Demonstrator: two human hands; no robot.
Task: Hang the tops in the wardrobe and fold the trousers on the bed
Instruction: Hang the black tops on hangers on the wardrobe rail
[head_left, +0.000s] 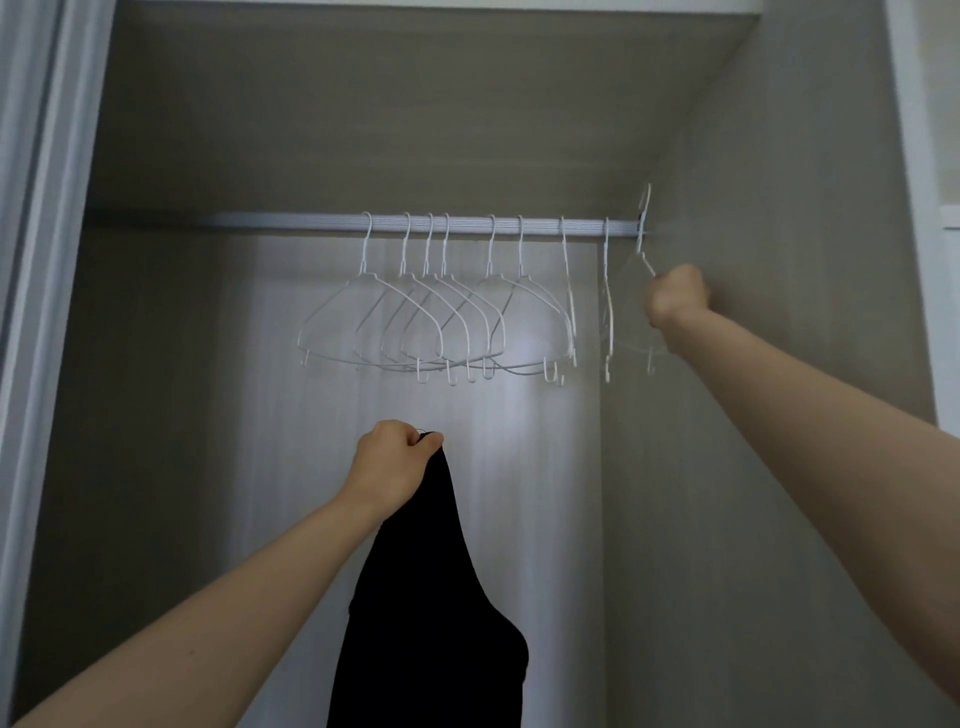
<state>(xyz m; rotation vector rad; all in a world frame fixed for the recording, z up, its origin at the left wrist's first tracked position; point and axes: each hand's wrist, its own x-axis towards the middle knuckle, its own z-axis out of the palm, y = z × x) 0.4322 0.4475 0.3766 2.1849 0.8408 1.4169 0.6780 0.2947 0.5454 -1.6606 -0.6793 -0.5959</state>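
Inside the open grey-panelled wardrobe (779, 467), a pale metal rail (311, 221) runs across from left to right under the top panel. Along its middle and right stretch hangs a row of thin white wire hangers (452, 312), most of them overlapping, two hanging edge-on nearer the right wall.

At the rail's right end, the right hand (678, 297) is raised in a fist, its fingers curled tight round one more white wire hanger (644, 249). This hanger is blurred, its hook up beside the rail's end near the side wall; whether the hook sits on the rail cannot be told.

Lower and nearer the middle, the left hand (395, 465) holds up a black garment (431, 597), the fingers bunched closed and pinching its top edge. The cloth hangs straight down from that grip in front of the back panel, below the row of hangers and well apart from the rail, running out of view at the bottom. Its kind cannot be told.
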